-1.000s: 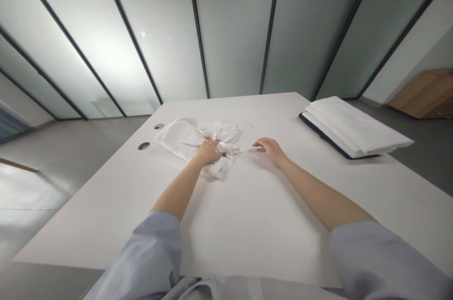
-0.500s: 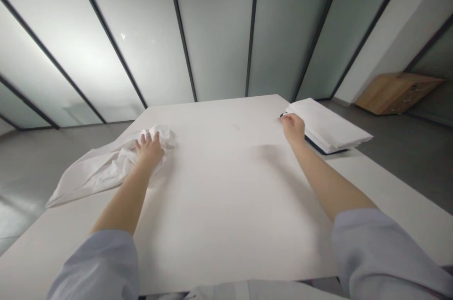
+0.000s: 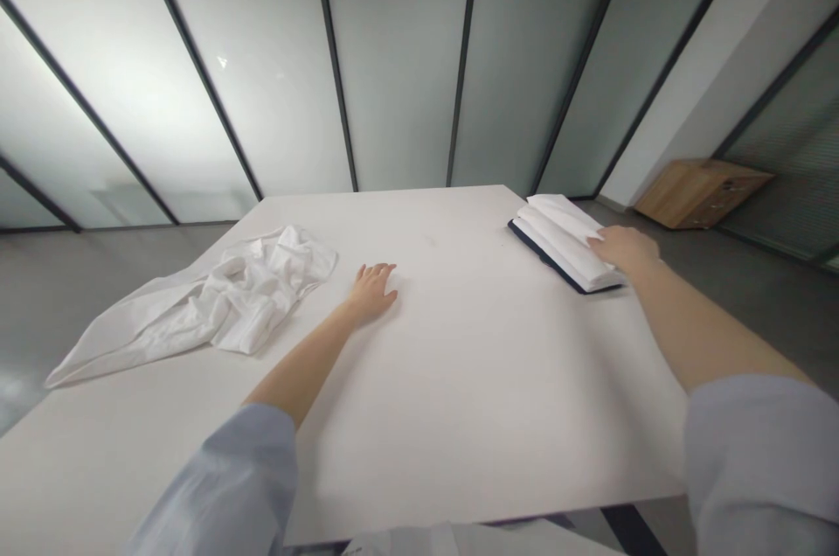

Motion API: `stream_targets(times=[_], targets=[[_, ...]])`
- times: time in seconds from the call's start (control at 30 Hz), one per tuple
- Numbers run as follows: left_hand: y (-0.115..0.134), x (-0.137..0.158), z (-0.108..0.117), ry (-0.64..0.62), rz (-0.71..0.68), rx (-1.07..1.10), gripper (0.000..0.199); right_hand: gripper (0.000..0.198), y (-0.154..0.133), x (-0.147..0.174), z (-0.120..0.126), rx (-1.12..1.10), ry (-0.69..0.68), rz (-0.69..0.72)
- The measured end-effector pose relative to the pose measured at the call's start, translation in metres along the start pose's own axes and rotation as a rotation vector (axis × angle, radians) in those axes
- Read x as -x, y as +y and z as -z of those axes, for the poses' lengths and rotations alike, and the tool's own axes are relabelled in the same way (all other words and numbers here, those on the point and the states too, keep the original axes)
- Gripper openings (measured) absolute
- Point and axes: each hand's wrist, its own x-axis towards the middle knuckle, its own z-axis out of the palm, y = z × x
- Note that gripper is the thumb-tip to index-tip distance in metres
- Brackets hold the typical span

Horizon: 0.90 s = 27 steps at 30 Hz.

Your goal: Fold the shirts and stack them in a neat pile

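Observation:
On the table's left side lies a crumpled white cloth, one long end spread toward the table edge. My left hand is to the right of it, fingers spread and holding nothing, just over or on the tabletop. A stack of folded white cloth sits at the right edge, with a dark navy folded piece beneath it. My right hand is at the stack's right side, its fingers closed on the top white cloth. The fingertips are partly hidden by that cloth.
The white table spreads between both hands. Beyond its far edge stands a frosted glass partition with dark frames. A wooden cabinet stands on the grey floor at the back right.
My left hand has come off the crumpled cloth and moved right over the table. My right hand has shifted from the stack's left corner to its right side, and the top layers look disturbed.

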Motion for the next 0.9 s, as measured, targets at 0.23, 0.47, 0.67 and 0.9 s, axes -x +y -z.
stream_targets(times=[0.23,0.47,0.67,0.9], targets=[[0.042,-0.009,-0.006,0.11,-0.049,0.152,0.064,0.033,-0.088,0.022,-0.019,-0.135,-0.389,0.185],[0.051,0.004,-0.011,0.173,-0.024,0.088,0.075,0.028,-0.14,0.055,-0.066,-0.391,-0.531,0.256],[0.048,0.005,-0.013,0.055,0.231,-0.103,0.063,0.019,-0.155,0.115,-0.147,-0.265,-0.712,0.228],[0.033,0.0,-0.007,0.002,0.162,0.016,0.028,0.02,-0.155,0.143,-0.168,-0.284,-0.613,0.238]])
